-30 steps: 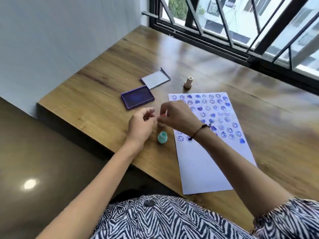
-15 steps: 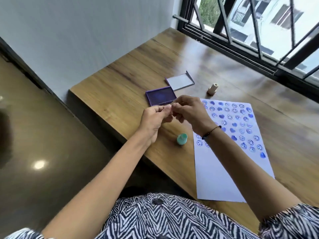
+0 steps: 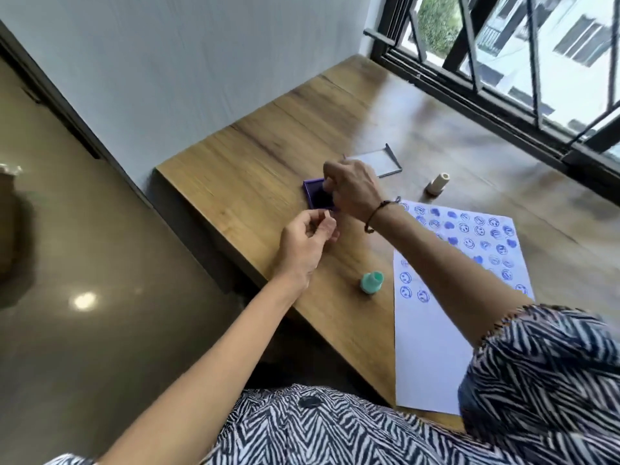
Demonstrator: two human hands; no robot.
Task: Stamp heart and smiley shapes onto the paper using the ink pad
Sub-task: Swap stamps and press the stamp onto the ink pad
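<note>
My right hand [image 3: 352,189] reaches down onto the purple ink pad [image 3: 313,196], fingers closed on a small stamp that the hand mostly hides. Just in front of the pad, my left hand [image 3: 307,243] hovers with fingertips pinched on a small pale piece, apparently the stamp's cap. The white paper [image 3: 432,347] lies to the right, its upper part covered with blue hearts and smileys [image 3: 469,236]. A teal stamp [image 3: 371,282] stands on the table beside the paper's left edge. A beige stamp [image 3: 437,184] stands beyond the paper.
The ink pad's lid [image 3: 380,160] lies open just behind the pad. The wooden table [image 3: 268,162] ends in an edge at the left, with a floor drop beside it. A barred window [image 3: 503,78] runs along the far side.
My hands were together in front of me and have separated. The right hand went forward onto the ink pad; the left stayed back, pinching the small piece. The camera view swung left.
</note>
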